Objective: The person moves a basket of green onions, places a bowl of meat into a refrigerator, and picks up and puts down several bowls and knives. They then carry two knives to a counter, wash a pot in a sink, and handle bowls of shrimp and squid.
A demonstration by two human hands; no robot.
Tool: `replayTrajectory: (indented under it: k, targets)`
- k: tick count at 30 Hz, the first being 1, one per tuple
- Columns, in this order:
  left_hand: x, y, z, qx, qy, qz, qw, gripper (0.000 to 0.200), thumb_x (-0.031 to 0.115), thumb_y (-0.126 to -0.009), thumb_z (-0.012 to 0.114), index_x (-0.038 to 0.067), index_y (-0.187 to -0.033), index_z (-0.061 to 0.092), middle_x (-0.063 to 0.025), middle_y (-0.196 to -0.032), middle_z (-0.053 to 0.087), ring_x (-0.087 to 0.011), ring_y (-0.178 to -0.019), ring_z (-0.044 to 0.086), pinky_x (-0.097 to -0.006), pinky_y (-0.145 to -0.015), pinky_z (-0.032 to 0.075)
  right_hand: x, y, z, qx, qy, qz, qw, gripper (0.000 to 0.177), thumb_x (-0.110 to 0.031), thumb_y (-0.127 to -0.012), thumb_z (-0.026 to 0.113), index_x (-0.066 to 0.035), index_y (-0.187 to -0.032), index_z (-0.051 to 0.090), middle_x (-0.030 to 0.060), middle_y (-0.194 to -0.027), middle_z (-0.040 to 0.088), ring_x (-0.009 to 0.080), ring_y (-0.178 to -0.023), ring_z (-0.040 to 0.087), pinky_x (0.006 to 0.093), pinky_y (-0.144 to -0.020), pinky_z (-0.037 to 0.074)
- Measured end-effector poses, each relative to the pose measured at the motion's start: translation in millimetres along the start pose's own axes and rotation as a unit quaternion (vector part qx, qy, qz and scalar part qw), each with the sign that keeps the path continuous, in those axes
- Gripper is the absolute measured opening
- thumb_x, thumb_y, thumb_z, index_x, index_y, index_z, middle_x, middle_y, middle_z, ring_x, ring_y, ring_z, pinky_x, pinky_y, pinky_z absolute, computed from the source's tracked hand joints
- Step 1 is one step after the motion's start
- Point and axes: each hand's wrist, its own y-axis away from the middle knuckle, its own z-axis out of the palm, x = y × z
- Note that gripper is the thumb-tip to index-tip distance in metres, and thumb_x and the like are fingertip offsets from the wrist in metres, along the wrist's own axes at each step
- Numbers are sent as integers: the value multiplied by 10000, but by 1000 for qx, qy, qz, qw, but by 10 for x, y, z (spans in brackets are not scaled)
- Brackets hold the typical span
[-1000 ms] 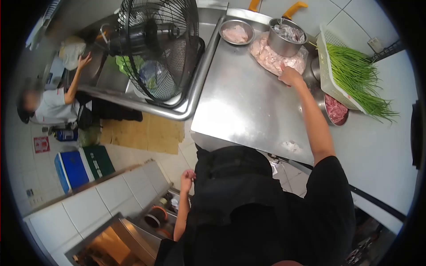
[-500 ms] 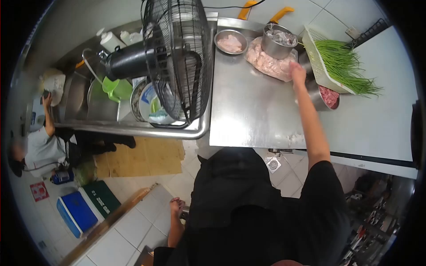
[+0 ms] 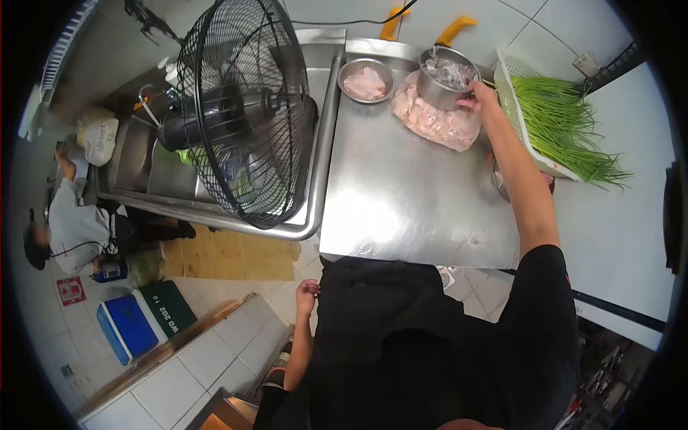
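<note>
My right hand (image 3: 479, 97) grips the rim of a round metal pot (image 3: 442, 95) holding something grey and shiny. The pot rests on a clear bag of pale pink raw meat (image 3: 431, 123) at the back of the steel counter (image 3: 401, 193). To the left of the bag stands a metal bowl (image 3: 346, 84) with pale meat in it. Low beside my dark apron, my left hand (image 3: 308, 289) hangs with loosely curled fingers, apparently empty. Partly behind my right forearm is a metal container (image 3: 499, 182) with red meat.
A large black fan (image 3: 247, 115) stands over the sink (image 3: 208, 208). At the right, a white basket (image 3: 527, 136) holds long green stalks (image 3: 555, 118). Two orange handles stick up behind the counter. A person (image 3: 79, 226) is at the far left, near blue and green boxes.
My right hand has moved up from beside the meat bag onto the pot's rim. My left hand has risen a little beside the apron. The view has shifted.
</note>
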Motion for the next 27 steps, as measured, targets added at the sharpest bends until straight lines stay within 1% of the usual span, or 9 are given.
replayTrajectory:
  k: [6,11,14,15,17,20,21,24,27]
  targets:
    - [1519,575,819,17,-52,267,962,172,74,-856,566,-4,-1009,559,-45,-847,597,-122,-794,567,-251,-741,455,147,702,-250,-51,50,-72,995,154,53,-710,485,30,-857,526,134,-834,562,252,-693,610,375,-570,577]
    - [3007,717,1703,-168,-91,490,850,579,-65,-705,577,13,-1256,417,-116,-1246,418,-208,-1039,532,-309,-881,433,523,1705,-696,-154,13,-23,988,97,53,-727,479,-16,-785,515,91,-799,601,164,-662,613,296,-548,549]
    - [3420,367,2079,-270,-65,414,867,669,-80,-721,580,60,-1335,355,-102,-1277,430,-174,-989,531,-284,-836,448,1194,1974,-1092,-208,107,-40,971,93,50,-719,491,-37,-737,518,79,-764,603,161,-651,612,289,-536,543]
    - [3460,177,2159,-283,-66,408,865,669,-80,-721,580,60,-1335,355,-102,-1277,430,-174,-989,531,-284,-836,448,1105,2425,-985,-127,87,35,987,118,56,-706,505,-57,-674,493,55,-722,587,150,-645,600,293,-529,540]
    - [3379,-121,2221,-446,-110,309,833,634,-101,-726,583,58,-1313,406,-81,-1189,479,-138,-903,505,-261,-792,454,1252,2832,-1044,-119,92,45,988,136,61,-702,508,-64,-657,477,45,-711,576,143,-633,590,291,-528,540]
    - [3196,-57,2264,-483,-243,316,780,529,-109,-737,580,44,-1236,492,-39,-1032,529,-108,-810,477,-238,-753,446,1508,3128,-1263,-86,148,50,984,173,66,-694,516,-76,-625,446,24,-685,546,124,-606,558,283,-500,516]
    - [3071,7,2303,-469,-204,275,814,404,-102,-738,587,26,-1121,565,-3,-827,538,-95,-711,485,-237,-674,441,1543,3267,-1301,-77,144,55,985,172,61,-691,523,-76,-623,446,24,-680,540,126,-605,554,282,-484,500]
    - [2872,-59,2323,-416,-297,258,820,347,-63,-756,611,5,-1091,558,17,-746,522,-92,-665,488,-232,-664,444,1614,3527,-1188,-21,113,60,992,160,48,-681,548,-67,-622,454,22,-663,518,122,-589,534,278,-453,457]
    - [2863,107,2364,-349,-385,424,741,177,-46,-747,611,-15,-922,612,-56,-691,561,-158,-628,548,-277,-596,448,1589,3830,-1170,38,100,51,993,58,-19,-692,596,-22,-662,547,48,-621,555,127,-540,549,259,-500,476]
